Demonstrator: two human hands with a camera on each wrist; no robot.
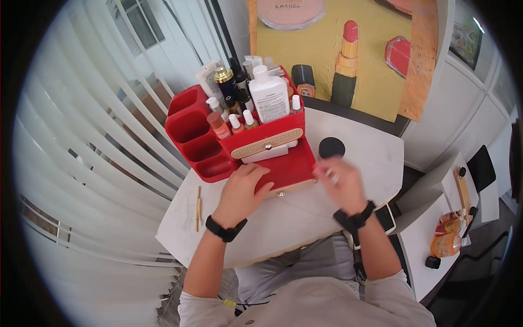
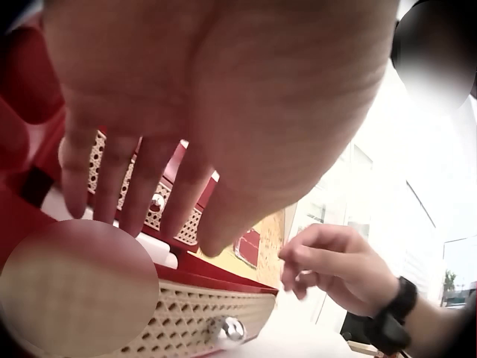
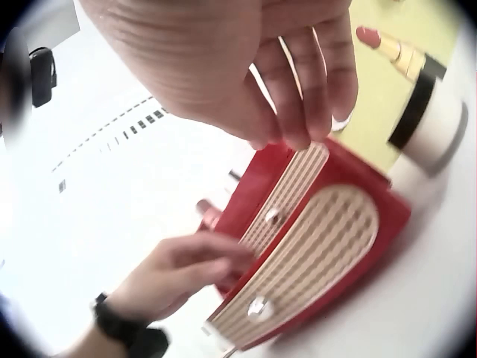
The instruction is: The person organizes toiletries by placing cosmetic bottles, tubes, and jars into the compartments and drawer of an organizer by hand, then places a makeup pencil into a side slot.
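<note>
A red cosmetics organizer (image 1: 239,143) with woven-cane fronts stands on the table, its lower drawer (image 1: 283,169) pulled out toward me. White items (image 1: 267,155) lie at the back of that drawer. My left hand (image 1: 239,191) is at the drawer's front left, its fingers reaching over the edge and holding nothing. Blurred in the head view, my right hand (image 1: 346,182) hovers by the drawer's front right corner. Its fingers (image 3: 298,97) are loosely bent with nothing between them. Just beyond it stands a white jar (image 3: 440,123) with a black lid (image 1: 332,147).
Bottles, among them a white pump-type bottle (image 1: 269,95), fill the organizer's top. Red side cups (image 1: 190,128) are on its left. Two thin gold sticks (image 1: 198,210) lie at the table's left. A painting (image 1: 376,60) stands behind; vertical blinds (image 1: 98,141) hang at left.
</note>
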